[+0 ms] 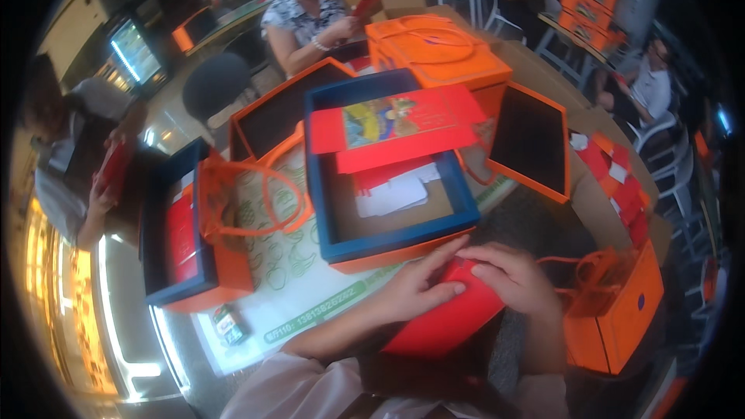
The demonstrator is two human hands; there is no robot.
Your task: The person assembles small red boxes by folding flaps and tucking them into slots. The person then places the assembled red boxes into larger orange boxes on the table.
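Both hands are down on a red flat envelope/sleeve thing (446,314) right at the near edge of the table, just in front of the big open box. Left hand (419,287) lies flat on top of it w/ fingers stretched toward the upper right, pinning it rather than gripping. Right hand (512,275) has fingers curled over the envelope's top right corner, touching the left fingertips. Can't tell if it's actually pinching the edge or just pressing tbh.

Stuff around it:
- big open box (388,186), blue walls w/ orange base, directly behind the envelope. White cards lying inside, plus a red folded card w/ a colourful picture (400,124) laid across its top rim
- orange bag w/ cord handles (613,302) just right of the right hand, lying tilted
- 2nd blue/orange box (182,233) well to the left, red insert inside, orange handle loops (260,202) draped beside it
- white paper sheet w/ green pattern (299,279) under the boxes
- closed orange box (438,50) further back, and a dark tray w/ orange rim (531,140) on the right

Other ppl sit around the table at the back and left, handling red pieces too.
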